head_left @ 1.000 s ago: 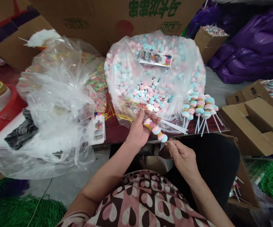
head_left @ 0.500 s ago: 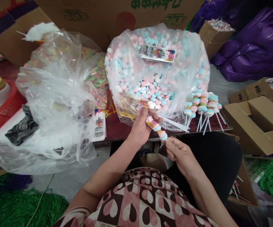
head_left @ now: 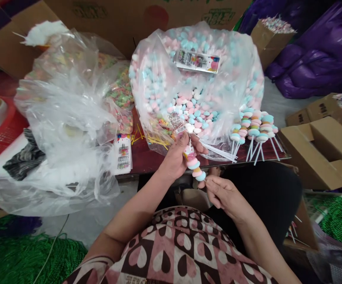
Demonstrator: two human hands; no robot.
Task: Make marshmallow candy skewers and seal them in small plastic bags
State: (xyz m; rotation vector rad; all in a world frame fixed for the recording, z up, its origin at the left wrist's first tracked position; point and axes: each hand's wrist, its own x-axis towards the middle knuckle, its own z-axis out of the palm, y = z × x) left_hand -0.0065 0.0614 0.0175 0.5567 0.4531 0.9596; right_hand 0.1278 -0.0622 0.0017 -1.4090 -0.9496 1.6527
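Between my hands is a skewer of marshmallow-like sweets (head_left: 197, 169), pink, blue and orange pieces stacked on a stick. My left hand (head_left: 177, 156) pinches a clear printed wrapper bag (head_left: 176, 118), and the skewer's upper end is partly inside it. With thumb and fingertips my right hand (head_left: 219, 190) grips the stick just below the lowest blue piece; most of the stick is hidden. Behind the hands lies a big clear bag of pastel sweets (head_left: 193, 114). White sticks (head_left: 219, 153) rest at the table edge beside my left fingers.
Finished-looking sweet skewers (head_left: 255, 126) stand in a cluster at the table's right end. Open cardboard boxes (head_left: 321, 154) sit further right. Crumpled clear plastic (head_left: 70, 157) and a stack of printed wrappers (head_left: 123, 156) lie left. A red basket (head_left: 2, 134) is at far left.
The skewer has turned more upright and shifted slightly left and down, with my right hand moving along. More of its top now sits inside the wrapper's lower end, held in my left hand.
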